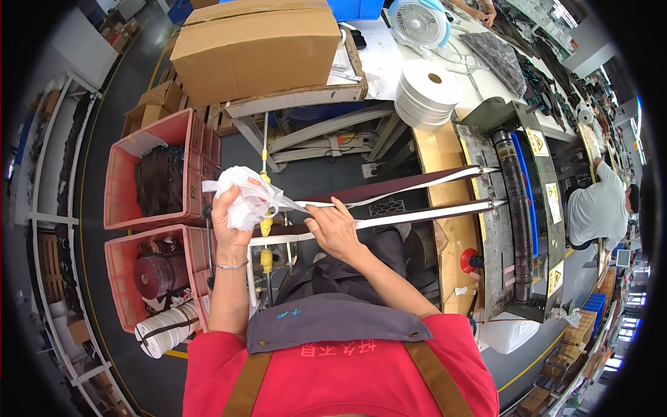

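My left hand [227, 226] is closed around a crumpled bundle of thin, white, see-through strip [244, 198]. A twisted strand runs from the bundle to my right hand [336, 231], which pinches its end between thumb and fingers. Two dark maroon straps [396, 186], each with a white band [424, 210] along it, stretch from beside my hands to the machine [511, 208] on the right. My right hand lies over the nearer strap and hides part of it. A yellow-jointed upright rod [265, 260] stands just behind the bundle.
Two pink crates [196, 167] with dark rolls and fabric stand at the left. A large cardboard box [257, 55] sits on the bench ahead, near a stack of white tape rolls [425, 94] and a fan [419, 24]. Another person [599, 208] works at the far right.
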Demonstrator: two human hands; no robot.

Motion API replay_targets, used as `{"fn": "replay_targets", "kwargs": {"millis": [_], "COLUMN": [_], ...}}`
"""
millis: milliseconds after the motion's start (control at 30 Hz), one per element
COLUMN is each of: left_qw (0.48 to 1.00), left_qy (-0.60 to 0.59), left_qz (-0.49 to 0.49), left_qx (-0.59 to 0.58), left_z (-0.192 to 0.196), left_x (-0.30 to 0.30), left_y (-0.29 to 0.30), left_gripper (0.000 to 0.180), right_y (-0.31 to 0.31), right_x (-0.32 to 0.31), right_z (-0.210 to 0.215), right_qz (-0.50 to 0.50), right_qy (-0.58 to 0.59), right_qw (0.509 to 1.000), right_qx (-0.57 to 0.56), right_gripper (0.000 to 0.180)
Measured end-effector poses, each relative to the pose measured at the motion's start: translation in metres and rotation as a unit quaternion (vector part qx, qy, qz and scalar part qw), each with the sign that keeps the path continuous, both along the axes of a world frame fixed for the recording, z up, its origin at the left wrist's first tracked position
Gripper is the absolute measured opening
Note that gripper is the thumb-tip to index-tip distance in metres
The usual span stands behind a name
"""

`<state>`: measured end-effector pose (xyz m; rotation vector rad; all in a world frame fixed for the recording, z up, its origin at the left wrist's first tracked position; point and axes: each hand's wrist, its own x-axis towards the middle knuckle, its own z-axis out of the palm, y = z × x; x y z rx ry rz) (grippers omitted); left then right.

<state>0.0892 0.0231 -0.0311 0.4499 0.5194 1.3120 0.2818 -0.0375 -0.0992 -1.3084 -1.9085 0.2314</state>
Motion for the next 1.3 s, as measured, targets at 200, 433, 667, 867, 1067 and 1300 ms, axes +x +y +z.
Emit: {"fn": "replay_targets", "kwargs": {"millis": [200,433,667,867,1067,1300], "left_qw": [0.995,0.748,0.879,0.932,0.983,0.992], "left_qy": [0.077,0.628,0.186,0.074,0.003,-0.074], "left_qz": [0.066,0.016,-0.439,-0.339,-0.174,-0.095], "left_qx": [0.016,0.215,-0.023,-0.106,-0.051,0.037], "left_z": [0.020,-0.004,-0.076,-0.041,-0.027,-0.009], "left_x": [0.019,0.028,0.008,0.014,-0.010,-0.038], "left_y": [-0.001,0.000,-0.028,-0.042,-0.037,-0.021], "left_gripper": [0.034,0.016,0.037,0.033,0.033,0.034], "right_y": [-0.001,-0.006,0.009,0.002,0.002,-0.002], "right_x": [-0.004,-0.011,-0.006,0.001,-0.001,-0.004], "right_z": [-0.003,0.015,0.029,0.012,0.003,-0.001], "right_qz": [0.020,0.071,0.051,0.043,0.045,0.061], "right_qy": [0.001,0.038,0.077,0.085,0.068,0.053], "right_qw": [1.000,0.996,0.995,0.995,0.997,0.996], "right_qx": [-0.008,-0.023,0.023,-0.016,-0.008,-0.038], "right_gripper": [0.016,0.026,0.026,0.017,0.030,0.031]}}
